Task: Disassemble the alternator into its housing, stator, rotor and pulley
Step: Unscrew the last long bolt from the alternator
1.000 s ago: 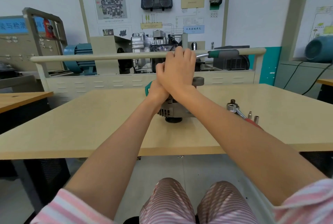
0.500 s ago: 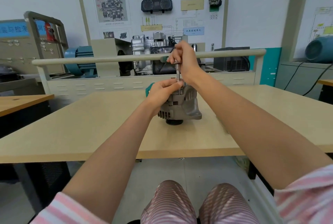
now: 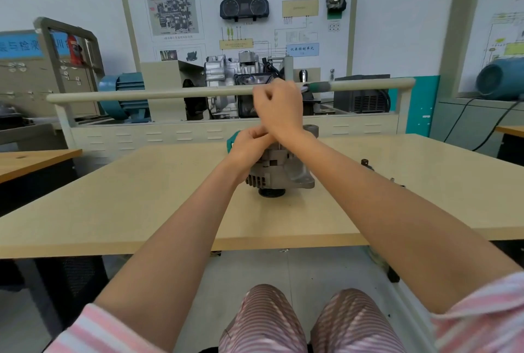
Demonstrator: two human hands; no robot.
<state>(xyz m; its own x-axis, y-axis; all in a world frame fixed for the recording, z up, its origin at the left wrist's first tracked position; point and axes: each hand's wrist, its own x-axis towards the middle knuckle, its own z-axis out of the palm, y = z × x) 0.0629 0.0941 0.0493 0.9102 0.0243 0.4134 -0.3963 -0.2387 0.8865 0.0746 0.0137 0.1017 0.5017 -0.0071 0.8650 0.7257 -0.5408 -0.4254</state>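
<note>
The grey alternator (image 3: 286,171) stands on the beige table (image 3: 141,196) with its black pulley (image 3: 271,192) facing down. My left hand (image 3: 249,147) grips the top of the alternator with curled fingers; what lies under them is hidden. Directly above it, my right hand (image 3: 279,107) is a fist around a ratchet wrench (image 3: 317,87), whose teal handle sticks out to the right. My right wrist crosses over my left hand and hides the wrench's shaft.
Loose sockets and small tool parts (image 3: 365,164) lie on the table to the right, partly behind my right forearm. A teal object (image 3: 233,138) sits just behind my left hand. A training bench with a long rail (image 3: 170,94) stands behind the table.
My right hand has swung the wrench, so its handle points right again, as it did one second ago. The upright shaft seen half a second ago is now hidden. My left hand stays on the alternator.
</note>
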